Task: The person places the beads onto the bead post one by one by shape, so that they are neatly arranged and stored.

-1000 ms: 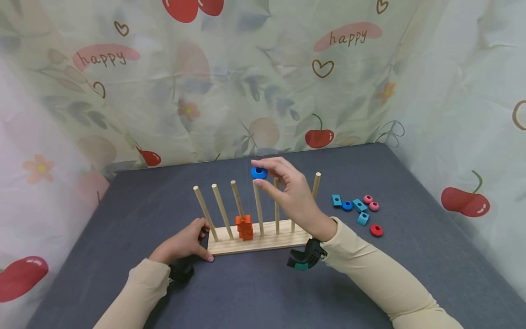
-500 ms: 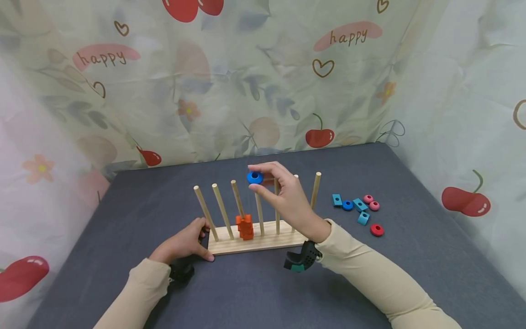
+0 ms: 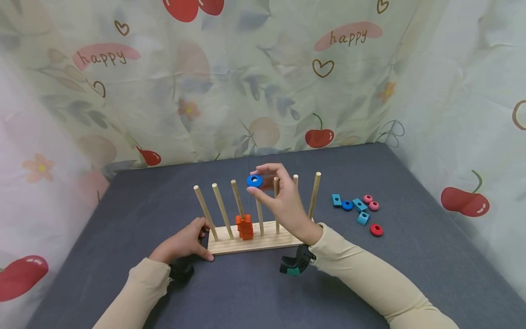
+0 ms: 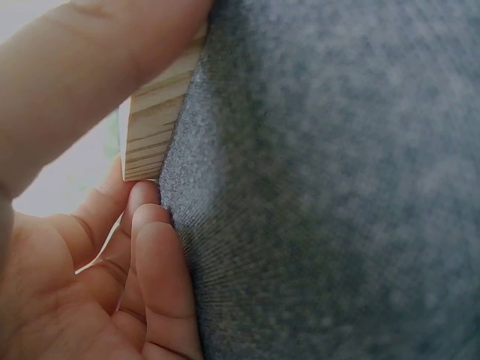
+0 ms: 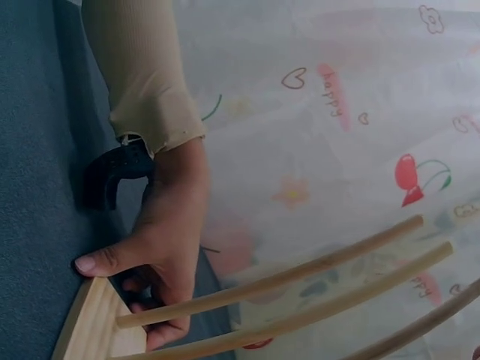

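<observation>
A wooden peg board (image 3: 263,241) with several upright pegs stands on the table. My left hand (image 3: 183,241) grips its left end, thumb at the front corner and fingers behind; the left wrist view shows the board's end (image 4: 154,135) between thumb and fingers. My right hand (image 3: 285,201) pinches a blue ring bead (image 3: 255,182) between thumb and fingertips at the top of the fourth peg from the left. The pale peg tip shows in the bead's hole. Orange beads (image 3: 245,227) are stacked at the bottom of the third peg. The right hand partly hides the pegs on the right.
Right of the board lie loose beads: teal blocks (image 3: 363,218), another blue ring (image 3: 347,205), pink beads (image 3: 374,206) and a red ring (image 3: 376,230). A printed curtain (image 3: 230,91) hangs behind the dark table (image 3: 246,292) and at both sides.
My right hand has moved slightly left and down with the blue ring bead, which has gone from above the fourth peg to its tip. The left hand has stayed still.
</observation>
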The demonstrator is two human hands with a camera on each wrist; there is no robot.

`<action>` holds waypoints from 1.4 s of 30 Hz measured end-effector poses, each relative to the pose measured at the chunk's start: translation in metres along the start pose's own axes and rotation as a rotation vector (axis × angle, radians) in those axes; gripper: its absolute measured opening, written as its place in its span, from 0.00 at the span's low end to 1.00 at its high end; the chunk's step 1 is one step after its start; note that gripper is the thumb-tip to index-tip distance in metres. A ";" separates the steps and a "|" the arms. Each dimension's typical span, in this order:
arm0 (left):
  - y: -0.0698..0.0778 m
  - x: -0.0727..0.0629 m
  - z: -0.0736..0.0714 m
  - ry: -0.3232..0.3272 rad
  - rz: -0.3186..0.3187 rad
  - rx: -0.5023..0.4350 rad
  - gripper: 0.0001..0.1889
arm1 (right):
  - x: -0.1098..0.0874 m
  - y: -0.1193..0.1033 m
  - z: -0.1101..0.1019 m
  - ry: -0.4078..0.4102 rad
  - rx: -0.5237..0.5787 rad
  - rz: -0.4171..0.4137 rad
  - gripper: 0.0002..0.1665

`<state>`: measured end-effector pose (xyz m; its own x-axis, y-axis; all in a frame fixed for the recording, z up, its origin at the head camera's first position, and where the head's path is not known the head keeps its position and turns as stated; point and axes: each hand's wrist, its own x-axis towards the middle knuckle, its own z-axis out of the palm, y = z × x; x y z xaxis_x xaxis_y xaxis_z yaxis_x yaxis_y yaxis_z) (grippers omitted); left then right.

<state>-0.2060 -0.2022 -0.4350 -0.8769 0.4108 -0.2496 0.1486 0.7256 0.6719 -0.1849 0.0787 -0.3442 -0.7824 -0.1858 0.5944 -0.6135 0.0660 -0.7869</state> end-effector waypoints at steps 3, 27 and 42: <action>-0.001 0.000 0.000 0.000 0.001 0.001 0.36 | -0.003 0.002 0.001 0.007 0.021 0.037 0.25; -0.002 0.001 0.001 0.007 -0.017 0.005 0.37 | -0.039 0.043 0.006 -0.069 0.005 0.270 0.23; -0.006 0.003 0.001 0.010 -0.007 0.003 0.37 | -0.065 0.072 0.009 -0.092 -0.057 0.392 0.19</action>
<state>-0.2090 -0.2046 -0.4406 -0.8826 0.3997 -0.2475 0.1432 0.7300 0.6683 -0.1772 0.0863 -0.4412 -0.9470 -0.2224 0.2317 -0.2775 0.2033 -0.9390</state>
